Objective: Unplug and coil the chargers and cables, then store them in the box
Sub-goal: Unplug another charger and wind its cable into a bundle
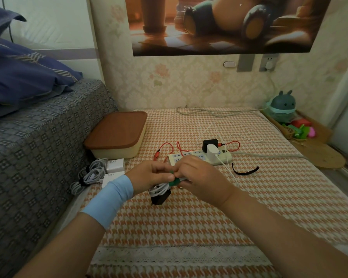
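Left hand [155, 174]: fingers curled round the coiled white cable [159, 187], with the black charger [161, 198] hanging below it. Right hand [201, 175]: fingertips pinch the green strap [175, 181] at mid-coil.

Judgement: hold the loops tight with the left hand, draw the strap snug, then press its end flat.

Power strip [201, 157] lies just beyond the hands, two chargers plugged in. Box [117, 133], lid on, sits farther out beyond the left hand.
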A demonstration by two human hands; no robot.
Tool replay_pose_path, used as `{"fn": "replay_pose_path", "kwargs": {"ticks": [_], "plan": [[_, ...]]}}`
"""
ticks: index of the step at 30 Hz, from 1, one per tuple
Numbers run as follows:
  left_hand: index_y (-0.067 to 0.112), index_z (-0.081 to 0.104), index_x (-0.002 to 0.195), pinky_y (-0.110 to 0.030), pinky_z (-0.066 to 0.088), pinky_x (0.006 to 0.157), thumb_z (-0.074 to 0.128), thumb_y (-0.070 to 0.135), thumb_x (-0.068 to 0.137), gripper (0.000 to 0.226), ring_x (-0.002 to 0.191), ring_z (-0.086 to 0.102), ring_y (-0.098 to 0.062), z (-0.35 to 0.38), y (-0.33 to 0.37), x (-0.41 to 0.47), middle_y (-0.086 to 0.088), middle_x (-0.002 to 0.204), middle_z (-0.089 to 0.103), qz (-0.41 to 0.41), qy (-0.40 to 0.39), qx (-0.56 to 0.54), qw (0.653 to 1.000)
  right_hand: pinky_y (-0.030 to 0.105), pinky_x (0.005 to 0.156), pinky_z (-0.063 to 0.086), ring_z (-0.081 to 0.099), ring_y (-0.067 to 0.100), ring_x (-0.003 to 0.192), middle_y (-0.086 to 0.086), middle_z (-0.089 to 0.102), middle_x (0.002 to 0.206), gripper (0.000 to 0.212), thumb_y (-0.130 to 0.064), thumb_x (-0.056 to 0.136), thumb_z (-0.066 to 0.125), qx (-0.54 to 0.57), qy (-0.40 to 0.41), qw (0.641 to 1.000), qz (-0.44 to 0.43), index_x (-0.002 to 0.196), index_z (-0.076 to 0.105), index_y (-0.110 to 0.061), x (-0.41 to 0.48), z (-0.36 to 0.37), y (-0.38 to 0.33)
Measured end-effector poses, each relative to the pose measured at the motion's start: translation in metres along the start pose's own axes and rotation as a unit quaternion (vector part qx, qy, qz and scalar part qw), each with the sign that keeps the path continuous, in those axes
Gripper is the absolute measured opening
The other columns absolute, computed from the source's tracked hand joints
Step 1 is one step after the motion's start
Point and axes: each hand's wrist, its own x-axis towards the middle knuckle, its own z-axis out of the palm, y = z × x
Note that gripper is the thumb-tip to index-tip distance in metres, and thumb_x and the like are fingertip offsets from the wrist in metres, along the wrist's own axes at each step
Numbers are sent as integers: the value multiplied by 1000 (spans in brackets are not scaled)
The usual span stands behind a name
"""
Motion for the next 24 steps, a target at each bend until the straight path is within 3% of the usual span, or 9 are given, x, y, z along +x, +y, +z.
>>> {"fn": "replay_pose_path", "kwargs": {"ticks": [3, 6, 10, 12, 14, 16, 19, 21, 24], "plan": [[25, 78, 100, -27, 50, 95, 74, 24, 82, 18, 103, 68, -11, 0, 6, 0, 6, 101, 75, -38, 21, -8, 999, 28, 73, 51, 59, 18, 94, 2, 64, 98, 26, -34, 87, 74, -17, 4, 996, 84, 85, 61, -11, 1, -2, 0], [27, 78, 88, -23, 53, 87, 81, 18, 76, 15, 87, 69, -6, 4, 11, 2, 6, 90, 76, -63, 88, -36, 994, 32, 61, 51, 60, 14, 89, -7, 57, 109, 40, -39, 81, 81, -39, -38, 975, 216, 106, 55, -22, 3, 1, -2], [17, 77, 92, -22, 55, 85, 87, 15, 68, 26, 83, 68, -4, 11, 11, 8, 4, 91, 74, -77, 166, -21, 983, 34, 80, 56, 63, 12, 106, -6, 51, 133, 74, -25, 87, 75, 133, -93, 925, 343, 145, 29, -37, 6, 2, -7], [17, 78, 92, -22, 54, 84, 88, 16, 68, 25, 83, 68, -5, 14, 10, 9, 6, 89, 74, -66, 180, 11, 981, 33, 89, 55, 61, 10, 108, -6, 50, 134, 73, -20, 88, 70, 191, -109, 903, 369, 150, 33, -33, 7, -3, -6], [17, 78, 95, -19, 51, 82, 86, 18, 72, 25, 84, 67, -4, 18, 11, 9, 10, 87, 72, -50, 179, 75, 980, 29, 92, 52, 59, 6, 107, -8, 54, 127, 52, -19, 88, 71, 175, -120, 900, 381, 137, 54, -26, 7, -9, 0], [18, 78, 99, -18, 51, 81, 81, 18, 77, 22, 84, 66, -3, 22, 11, 10, 9, 89, 74, -24, 156, 121, 980, 27, 81, 53, 63, 7, 97, -8, 62, 115, 32, -20, 87, 76, 184, -124, 885, 409, 117, 67, -25, 4, -15, 5], [22, 76, 105, -4, 45, 77, 74, 15, 84, 22, 85, 62, 5, 26, 11, 11, 8, 101, 74, -2, 115, 166, 979, 31, 62, 59, 71, 18, 80, 1, 71, 95, 20, -12, 84, 81, 253, -117, 841, 463, 99, 72, -19, -4, -21, 8], [22, 73, 112, -2, 44, 79, 69, 11, 88, 26, 89, 61, 5, 29, 10, 10, 8, 106, 73, 7, 89, 168, 982, 32, 60, 61, 71, 19, 75, 3, 72, 90, 17, -7, 83, 81, 265, -111, 835, 470, 96, 72, -16, -5, -23, 7], [27, 70, 119, -28, 50, 92, 65, 25, 92, 28, 95, 61, -8, 32, 6, 12, 5, 108, 72, 12, 81, 243, 967, 35, 63, 63, 71, 17, 71, 5, 73, 87, 17, -2, 82, 81, 277, -92, 828, 480, 94, 74, -12, -4, -22, 6]]}}
